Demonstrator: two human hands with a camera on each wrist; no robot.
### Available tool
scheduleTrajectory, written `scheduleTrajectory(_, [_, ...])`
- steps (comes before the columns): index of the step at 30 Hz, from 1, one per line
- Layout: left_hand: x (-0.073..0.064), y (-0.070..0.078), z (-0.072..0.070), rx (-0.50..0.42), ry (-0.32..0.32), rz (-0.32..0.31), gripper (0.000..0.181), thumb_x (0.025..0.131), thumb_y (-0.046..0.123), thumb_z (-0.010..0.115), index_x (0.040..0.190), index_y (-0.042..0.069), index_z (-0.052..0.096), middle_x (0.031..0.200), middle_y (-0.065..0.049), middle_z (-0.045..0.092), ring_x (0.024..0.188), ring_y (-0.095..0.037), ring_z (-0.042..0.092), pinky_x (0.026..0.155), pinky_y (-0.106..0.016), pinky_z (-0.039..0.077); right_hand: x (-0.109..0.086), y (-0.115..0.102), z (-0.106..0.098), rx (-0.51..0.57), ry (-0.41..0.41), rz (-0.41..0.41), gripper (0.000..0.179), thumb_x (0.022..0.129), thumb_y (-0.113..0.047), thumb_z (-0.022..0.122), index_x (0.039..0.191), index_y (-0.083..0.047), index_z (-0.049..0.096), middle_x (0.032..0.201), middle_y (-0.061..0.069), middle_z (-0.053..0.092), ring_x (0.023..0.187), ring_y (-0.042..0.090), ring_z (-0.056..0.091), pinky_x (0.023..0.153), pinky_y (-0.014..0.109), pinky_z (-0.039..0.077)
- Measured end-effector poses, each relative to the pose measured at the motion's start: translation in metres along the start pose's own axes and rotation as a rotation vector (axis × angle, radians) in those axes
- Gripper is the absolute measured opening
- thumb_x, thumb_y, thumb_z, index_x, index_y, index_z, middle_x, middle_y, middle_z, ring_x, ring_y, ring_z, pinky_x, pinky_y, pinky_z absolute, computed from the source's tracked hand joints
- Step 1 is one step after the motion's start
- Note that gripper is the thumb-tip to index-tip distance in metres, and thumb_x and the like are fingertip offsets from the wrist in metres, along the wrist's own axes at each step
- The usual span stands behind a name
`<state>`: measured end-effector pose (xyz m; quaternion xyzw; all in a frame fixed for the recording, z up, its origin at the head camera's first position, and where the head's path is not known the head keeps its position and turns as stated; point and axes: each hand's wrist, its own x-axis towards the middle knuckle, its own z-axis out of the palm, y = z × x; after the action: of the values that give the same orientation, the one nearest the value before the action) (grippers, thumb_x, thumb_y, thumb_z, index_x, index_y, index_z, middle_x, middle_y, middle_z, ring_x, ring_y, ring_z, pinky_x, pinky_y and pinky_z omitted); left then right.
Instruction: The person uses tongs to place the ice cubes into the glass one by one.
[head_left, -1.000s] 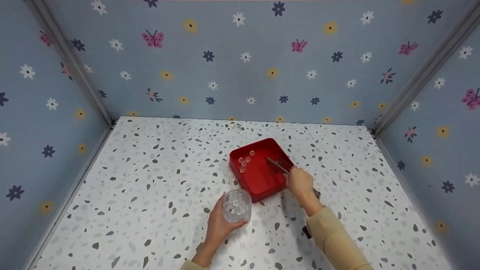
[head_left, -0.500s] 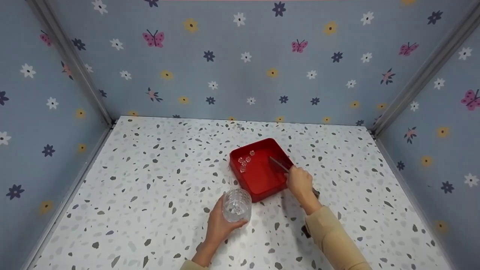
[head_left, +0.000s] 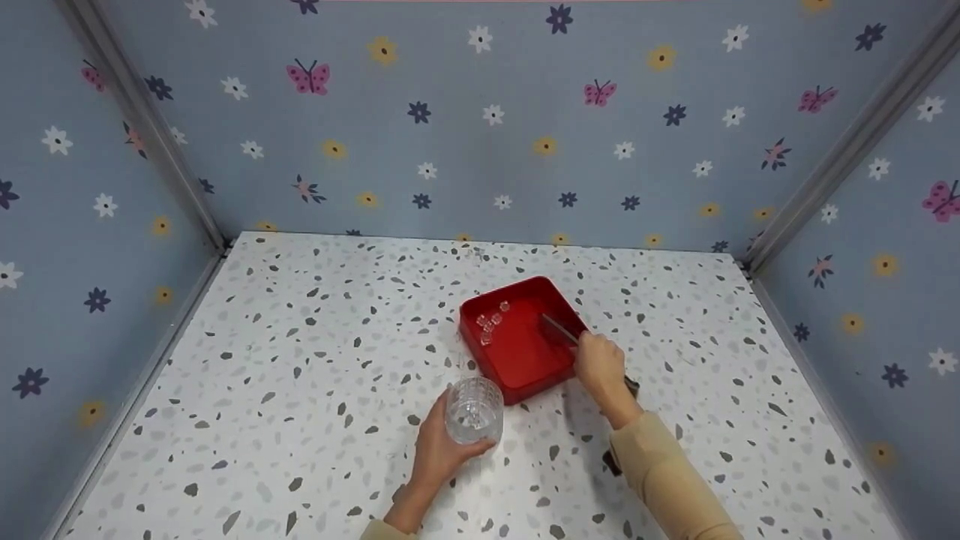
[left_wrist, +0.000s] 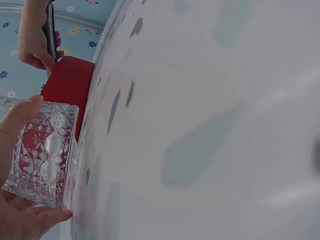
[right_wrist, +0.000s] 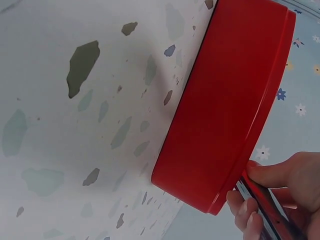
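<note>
My left hand (head_left: 435,454) grips a clear cut-glass tumbler (head_left: 474,411), thumb on one side and fingers round the other. In the left wrist view, the tumbler's patterned wall (left_wrist: 42,150) stands close over the tabletop. Just beyond it lies a square red tray (head_left: 529,386) with raised sides. Several small clear cubes (head_left: 487,327) are clustered at the tray's left side. My right hand (head_left: 602,367) holds metal tongs (head_left: 559,328) over the tray's right rim, their tips reaching inside. The right wrist view shows thumb and fingers curled round the tongs (right_wrist: 272,212); the tips are hidden behind the tray wall.
A white speckled tabletop (head_left: 300,390) lies under everything. Blue panels with flowers and butterflies (head_left: 480,150) enclose it at the back and both sides, with grey metal strips (head_left: 847,142) at the corners.
The tips of the tongs have shifted slightly to the right inside the tray. The left hand, tumbler, tray and clear cubes have stayed in place.
</note>
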<state>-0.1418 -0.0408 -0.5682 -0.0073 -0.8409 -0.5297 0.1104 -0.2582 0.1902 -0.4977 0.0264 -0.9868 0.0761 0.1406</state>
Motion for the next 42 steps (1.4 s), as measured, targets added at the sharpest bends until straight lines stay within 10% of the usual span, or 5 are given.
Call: scheduleTrajectory(42, [0.0,-0.001,0.001,0.003,-0.014,-0.028,0.103,0.052,0.036,0.084,0.133,-0.001,0.032,0.128,-0.015,0.045,0.117,-0.029,0.042,0.099,-0.04,0.034,-0.03,0.012,-0.025,0.186,0.082,-0.034,0.013,0.08,-0.016,0.063,0.082,-0.002,0.063,0.068,0.02,0.061,0.058,0.039,0.058,0.046,0.05,0.045])
